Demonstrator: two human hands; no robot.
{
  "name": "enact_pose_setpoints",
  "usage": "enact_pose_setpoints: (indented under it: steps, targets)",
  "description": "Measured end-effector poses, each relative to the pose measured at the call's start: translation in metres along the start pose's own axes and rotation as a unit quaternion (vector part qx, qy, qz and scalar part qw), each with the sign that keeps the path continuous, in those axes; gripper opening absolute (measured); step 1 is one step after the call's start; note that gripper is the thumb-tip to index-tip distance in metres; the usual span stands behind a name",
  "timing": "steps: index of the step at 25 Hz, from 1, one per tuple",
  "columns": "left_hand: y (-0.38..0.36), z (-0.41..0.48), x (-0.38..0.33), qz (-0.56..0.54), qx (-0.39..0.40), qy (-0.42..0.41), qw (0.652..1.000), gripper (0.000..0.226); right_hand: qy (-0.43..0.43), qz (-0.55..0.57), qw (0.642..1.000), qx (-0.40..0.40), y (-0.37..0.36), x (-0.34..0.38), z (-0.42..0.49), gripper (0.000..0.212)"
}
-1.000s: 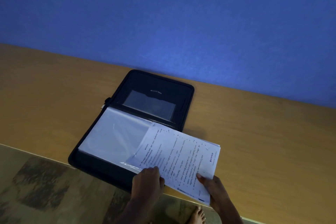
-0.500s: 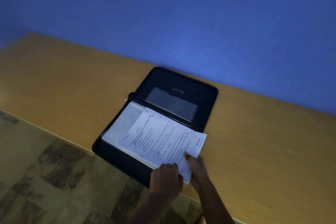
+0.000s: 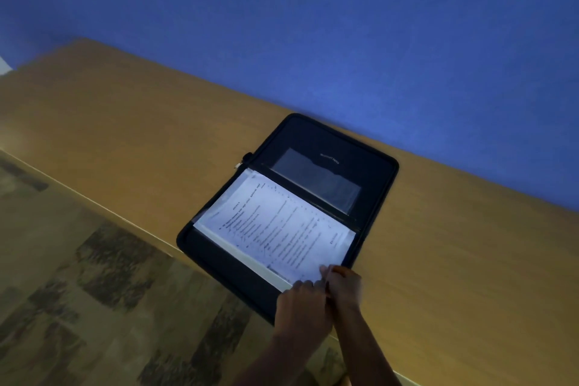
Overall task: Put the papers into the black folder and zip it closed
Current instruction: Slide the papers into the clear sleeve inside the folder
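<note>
The black folder (image 3: 372, 163) lies open on the wooden table (image 3: 141, 141), its near half over the table's front edge. The printed papers (image 3: 275, 229) lie flat on the near half, inside the folder's outline, over a clear sleeve. My left hand (image 3: 302, 302) rests on the near right corner of the folder and the sheets' edge. My right hand (image 3: 343, 283) pinches the papers' near right corner. The zip pull (image 3: 239, 164) shows at the folder's left side by the spine.
A blue wall (image 3: 313, 25) runs behind the table. Patterned floor (image 3: 78, 291) lies below the table's front edge. Bare wood stretches left and right of the folder.
The papers slid left from hanging off the folder's right side to lying squarely within it. Both hands came together at the near right corner. The camera view shifted left.
</note>
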State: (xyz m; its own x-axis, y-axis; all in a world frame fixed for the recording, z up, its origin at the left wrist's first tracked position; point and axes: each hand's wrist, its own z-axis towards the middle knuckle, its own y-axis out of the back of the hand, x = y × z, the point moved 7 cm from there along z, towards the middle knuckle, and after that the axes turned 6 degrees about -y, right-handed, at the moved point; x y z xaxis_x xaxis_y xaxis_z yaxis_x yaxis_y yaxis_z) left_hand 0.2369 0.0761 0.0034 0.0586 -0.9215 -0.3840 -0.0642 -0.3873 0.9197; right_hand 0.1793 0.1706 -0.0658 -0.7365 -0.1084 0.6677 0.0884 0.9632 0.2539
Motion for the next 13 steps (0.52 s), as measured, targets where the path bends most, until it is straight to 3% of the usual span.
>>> enact_pose_setpoints:
  steps: [3,7,10,13]
  targets:
    - [-0.006,-0.001,0.006,-0.002,0.002,0.000,1.000,0.032,0.006,-0.034,0.999,0.019,-0.012,0.010,0.002,0.016]
    - [-0.023,-0.007,0.010,0.014,0.057,-0.021,0.998,0.028,0.055,-0.163,0.984,0.041,-0.009,0.015,0.006,0.031]
    - [-0.031,-0.009,0.019,0.028,0.095,-0.033,0.995,0.025,0.076,-0.191,0.978,0.030,0.001,0.010,0.005,0.022]
    - [-0.036,-0.010,0.023,0.031,0.133,-0.052,0.989,0.026,0.094,-0.220,0.970,-0.034,0.015,-0.004,-0.005,0.010]
